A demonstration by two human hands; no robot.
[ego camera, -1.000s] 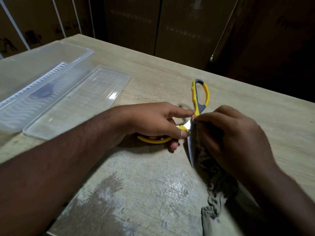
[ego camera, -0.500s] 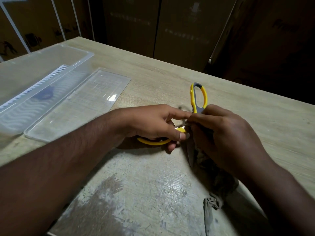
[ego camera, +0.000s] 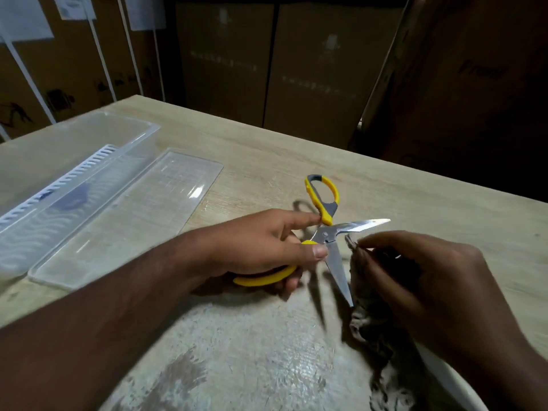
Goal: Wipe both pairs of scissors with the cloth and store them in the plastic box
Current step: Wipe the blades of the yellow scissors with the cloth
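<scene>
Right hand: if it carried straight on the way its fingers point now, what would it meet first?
Most likely the scissors: the right hand, holding the cloth, points left toward the open blades near the pivot. The near blade looks closest, with the left hand just beyond. Depth is unclear from one view.

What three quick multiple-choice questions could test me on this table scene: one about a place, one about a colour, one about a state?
1. Where is the plastic box?
A. On the table's left
B. Under the cloth
C. In the right hand

2. What colour are the scissors' handles?
A. Red
B. Yellow with grey
C. Green

3. How are the blades?
A. Spread apart
B. Closed
C. Wrapped in cloth

Answers:
A, the plastic box sits on the table at left.
B, the scissors in the left hand show it.
A, one blade points right, one toward the cloth in the right hand.
</scene>
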